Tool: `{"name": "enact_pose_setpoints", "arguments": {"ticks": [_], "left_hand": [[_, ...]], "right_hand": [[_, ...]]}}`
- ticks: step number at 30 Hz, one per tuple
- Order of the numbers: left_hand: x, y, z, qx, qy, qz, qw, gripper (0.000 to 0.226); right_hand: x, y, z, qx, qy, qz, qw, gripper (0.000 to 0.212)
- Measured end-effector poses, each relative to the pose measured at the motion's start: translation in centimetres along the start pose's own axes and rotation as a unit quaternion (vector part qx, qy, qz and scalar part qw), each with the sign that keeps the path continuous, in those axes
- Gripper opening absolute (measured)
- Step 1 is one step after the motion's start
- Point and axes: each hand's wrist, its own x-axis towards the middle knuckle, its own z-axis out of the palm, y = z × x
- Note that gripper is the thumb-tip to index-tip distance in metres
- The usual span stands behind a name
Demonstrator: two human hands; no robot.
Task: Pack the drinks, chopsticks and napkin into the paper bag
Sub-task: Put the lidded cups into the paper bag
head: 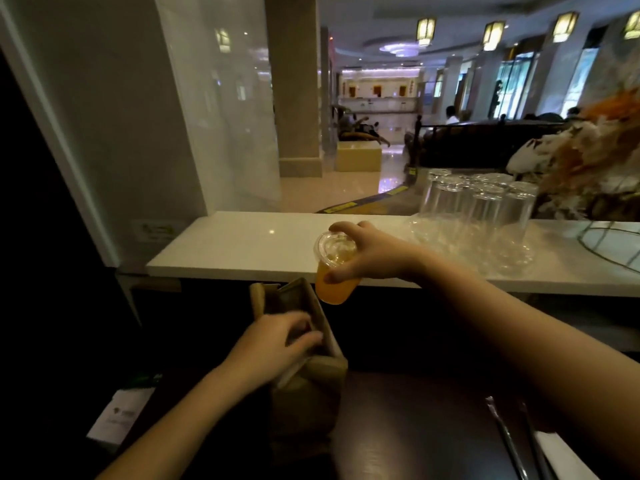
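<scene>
A brown paper bag (304, 393) stands on the dark lower counter in front of me. My left hand (277, 341) grips its near rim, holding the mouth apart. My right hand (367, 251) holds a clear plastic cup of orange drink (334, 271) with a flat lid, in the air just beyond the bag's far right edge, in front of the white counter. A wrapped pair of chopsticks (509, 441) and a white napkin (561, 455) lie at the lower right on the dark surface. The inside of the bag is too dark to see.
A white stone counter (242, 244) runs across the middle. Several upturned clear glasses (481, 209) stand on its right part, beside a dried flower arrangement (588, 161). A white card (121, 417) lies at the lower left. A glass panel rises at left.
</scene>
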Motion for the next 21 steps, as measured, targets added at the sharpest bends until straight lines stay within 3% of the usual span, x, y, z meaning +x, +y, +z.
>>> {"name": "enact_pose_setpoints", "arguments": {"ticks": [3,5,10,15,21], "left_hand": [[-2.2,-1.8,0.4,0.127,-0.085,0.035,0.988,0.035],[-2.8,-2.3,0.8,0.159,-0.087,0.07,0.981,0.027],[-3.7,-3.5,1.3,0.146,-0.053,0.132,0.979,0.023],[-4.7,-4.4,1.5,0.115,-0.052,0.18,0.976,0.025],[-2.9,-5.0,0.2,0.121,-0.066,0.221,0.966,0.03]], "right_hand": [[1.0,-1.8,2.9,0.014,-0.03,-0.004,0.999,0.091],[1.3,-2.5,5.3,0.032,-0.061,0.005,0.998,0.09],[1.4,-2.6,11.2,0.056,-0.083,0.055,0.993,0.088],[0.9,-1.2,13.9,-0.078,-0.095,0.033,0.992,0.092],[1.0,-0.1,14.3,-0.141,-0.129,0.048,0.98,0.101]]}}
